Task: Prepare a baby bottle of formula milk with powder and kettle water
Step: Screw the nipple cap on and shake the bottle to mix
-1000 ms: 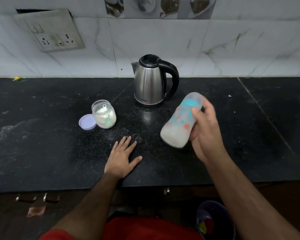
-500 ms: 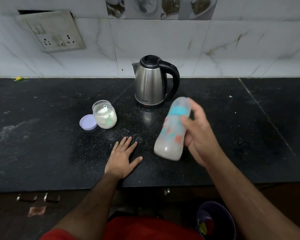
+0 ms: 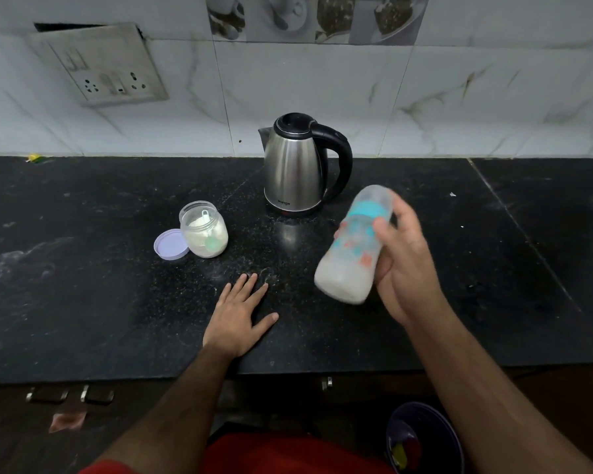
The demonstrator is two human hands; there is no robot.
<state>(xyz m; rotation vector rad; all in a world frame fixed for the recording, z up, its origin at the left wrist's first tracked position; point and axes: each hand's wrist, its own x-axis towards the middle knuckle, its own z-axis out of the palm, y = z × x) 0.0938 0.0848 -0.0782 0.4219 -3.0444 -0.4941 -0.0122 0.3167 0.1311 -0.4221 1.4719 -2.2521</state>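
My right hand (image 3: 404, 265) grips a baby bottle (image 3: 351, 254) with a teal collar and clear cap, held tilted above the black counter (image 3: 83, 285); it holds cloudy white milk and looks motion-blurred. My left hand (image 3: 238, 316) lies flat on the counter with fingers spread, holding nothing. A steel kettle (image 3: 293, 165) with a black handle stands upright behind the bottle. To the left is an open glass jar (image 3: 204, 230) of white powder with a scoop inside, and its lilac lid (image 3: 171, 244) lies beside it.
A tiled wall with a socket plate (image 3: 100, 65) backs the counter. The counter's front edge runs just below my left wrist. A dark bowl (image 3: 421, 439) with coloured items sits low at the bottom right, under the counter level. Powder dust marks the counter near my left fingers.
The bottle has swung in my right hand: tilted right, then more upright and lower left, now tilted right again. My left hand, the kettle and the jar have not moved.
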